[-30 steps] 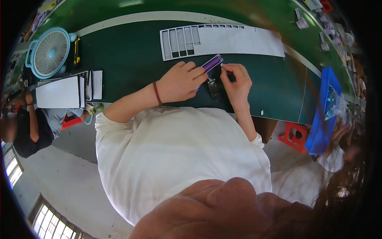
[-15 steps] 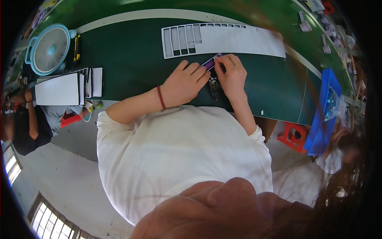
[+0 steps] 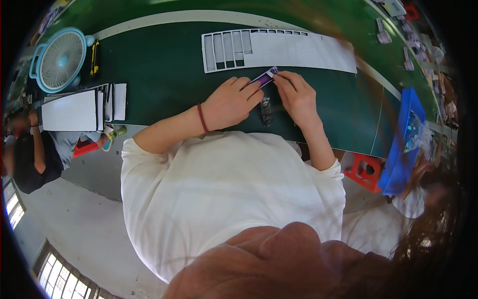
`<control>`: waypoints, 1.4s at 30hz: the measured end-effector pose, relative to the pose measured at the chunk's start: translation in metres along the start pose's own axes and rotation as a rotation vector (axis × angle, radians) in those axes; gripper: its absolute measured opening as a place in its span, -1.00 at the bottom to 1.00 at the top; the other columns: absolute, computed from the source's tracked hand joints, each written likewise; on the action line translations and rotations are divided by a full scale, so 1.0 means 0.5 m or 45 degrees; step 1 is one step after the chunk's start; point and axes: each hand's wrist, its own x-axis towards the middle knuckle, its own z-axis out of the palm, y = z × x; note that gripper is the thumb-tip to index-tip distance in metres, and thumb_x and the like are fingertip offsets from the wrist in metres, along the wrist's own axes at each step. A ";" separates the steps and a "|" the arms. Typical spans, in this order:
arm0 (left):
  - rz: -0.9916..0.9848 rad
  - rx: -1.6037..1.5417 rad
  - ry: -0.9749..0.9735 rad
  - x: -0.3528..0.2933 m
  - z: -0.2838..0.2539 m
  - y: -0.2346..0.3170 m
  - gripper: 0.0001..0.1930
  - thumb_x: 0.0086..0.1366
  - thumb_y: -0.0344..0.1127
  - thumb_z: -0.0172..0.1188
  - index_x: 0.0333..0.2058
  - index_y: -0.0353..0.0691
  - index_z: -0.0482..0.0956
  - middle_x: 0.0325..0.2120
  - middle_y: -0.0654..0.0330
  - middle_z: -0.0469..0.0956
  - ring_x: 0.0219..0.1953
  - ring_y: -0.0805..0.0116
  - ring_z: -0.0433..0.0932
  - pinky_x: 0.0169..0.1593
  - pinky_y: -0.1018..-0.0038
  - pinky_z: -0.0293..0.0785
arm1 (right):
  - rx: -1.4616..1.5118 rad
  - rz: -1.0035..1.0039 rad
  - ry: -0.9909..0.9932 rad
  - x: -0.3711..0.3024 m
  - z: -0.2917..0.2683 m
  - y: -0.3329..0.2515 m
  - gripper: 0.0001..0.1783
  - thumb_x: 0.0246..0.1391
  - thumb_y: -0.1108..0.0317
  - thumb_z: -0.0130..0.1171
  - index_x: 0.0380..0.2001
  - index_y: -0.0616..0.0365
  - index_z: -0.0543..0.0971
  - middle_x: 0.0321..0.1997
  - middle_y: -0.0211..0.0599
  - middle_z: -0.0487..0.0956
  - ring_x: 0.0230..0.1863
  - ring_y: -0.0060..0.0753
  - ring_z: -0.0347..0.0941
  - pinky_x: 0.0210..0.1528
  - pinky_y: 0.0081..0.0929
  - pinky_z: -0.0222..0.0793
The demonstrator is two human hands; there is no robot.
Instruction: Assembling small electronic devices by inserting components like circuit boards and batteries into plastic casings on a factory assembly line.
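A narrow purple strip-shaped piece [image 3: 262, 78] lies slanted on the green table, a small pale patch showing near its far end. My left hand [image 3: 230, 103], a dark red cord on its wrist, closes its fingers on the near end and hides that part. Beside the far end is my right hand [image 3: 298, 97], with thumb and forefinger drawn together at the pale patch. Whatever is between those fingertips is too small to make out. Between my hands rests a small dark packet-like thing [image 3: 266, 110].
Beyond my hands lies a long white slotted tray [image 3: 298, 52]. A blue fan [image 3: 60, 60], a yellow-black cutter [image 3: 94, 60] and stacked white boards [image 3: 69, 113] stand at left. At right are a blue bin [image 3: 396, 149] and a red stool [image 3: 363, 172]. Another person [image 3: 37, 159] sits far left.
My right hand has shifted slightly right, off the top of the purple piece's far end, and the pale patch there now shows. The left hand keeps its hold.
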 end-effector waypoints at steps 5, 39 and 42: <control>0.083 -0.022 0.073 0.005 -0.008 -0.003 -0.60 0.00 -0.44 0.30 -0.10 -0.22 0.59 0.03 0.14 0.56 0.00 0.17 0.50 -0.01 0.30 0.48 | 0.003 -0.064 -0.074 0.007 -0.006 0.006 -0.71 0.01 0.58 0.40 -0.15 0.16 0.69 -0.10 -0.28 0.66 -0.17 -0.20 0.66 -0.16 -0.36 0.63; 0.199 0.134 0.077 0.004 -0.005 -0.007 -0.76 0.18 -0.37 0.21 -0.15 -0.20 0.57 -0.03 0.11 0.56 -0.06 0.22 0.50 -0.02 0.33 0.44 | -0.128 -0.349 -0.542 0.085 -0.045 0.040 -0.85 -0.13 0.48 0.34 -0.38 0.16 0.67 -0.29 -0.37 0.57 -0.15 -0.31 0.55 -0.13 -0.40 0.56; 0.212 0.115 0.093 0.002 -0.003 -0.010 -0.79 0.18 -0.37 0.21 -0.18 -0.18 0.56 -0.03 0.11 0.56 -0.05 0.22 0.50 -0.02 0.33 0.44 | 0.058 -0.292 -0.540 0.099 -0.057 0.041 -0.84 -0.15 0.49 0.40 -0.41 0.17 0.66 -0.24 -0.38 0.55 -0.13 -0.29 0.53 -0.12 -0.36 0.55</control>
